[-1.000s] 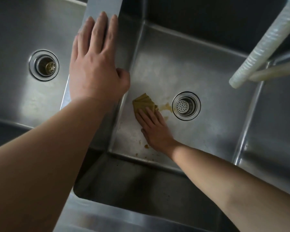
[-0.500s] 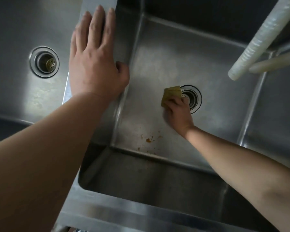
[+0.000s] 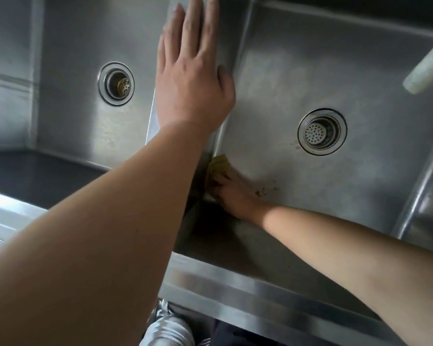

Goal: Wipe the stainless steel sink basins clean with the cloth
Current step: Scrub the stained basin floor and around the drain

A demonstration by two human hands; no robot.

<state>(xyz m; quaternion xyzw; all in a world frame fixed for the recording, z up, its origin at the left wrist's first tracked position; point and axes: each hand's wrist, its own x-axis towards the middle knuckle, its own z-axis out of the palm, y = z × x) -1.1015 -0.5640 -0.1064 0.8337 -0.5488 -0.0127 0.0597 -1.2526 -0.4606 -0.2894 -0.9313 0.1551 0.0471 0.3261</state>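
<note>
Our left hand (image 3: 193, 78) flat, fingers spread, on the sink divider (image 3: 160, 116), right hand (image 3: 231, 193) pressing yellow cloth (image 3: 216, 166) into the basin (image 3: 298, 71) floor's near-left corner, brown specks (image 3: 265, 192) beside it.

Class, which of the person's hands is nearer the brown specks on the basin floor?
Right. The right hand wipes the cloth just beside the specks; the left hand rests up on the divider.

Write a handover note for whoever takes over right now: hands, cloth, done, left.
Left hand: flat and open on the divider between the basins, bracing.
Right hand: pressing the yellow cloth into the near-left corner of the right basin.
Done: the floor around the right drain looks mostly clean.
Left: brown specks beside the right hand; the left basin shows dull marks.
</note>
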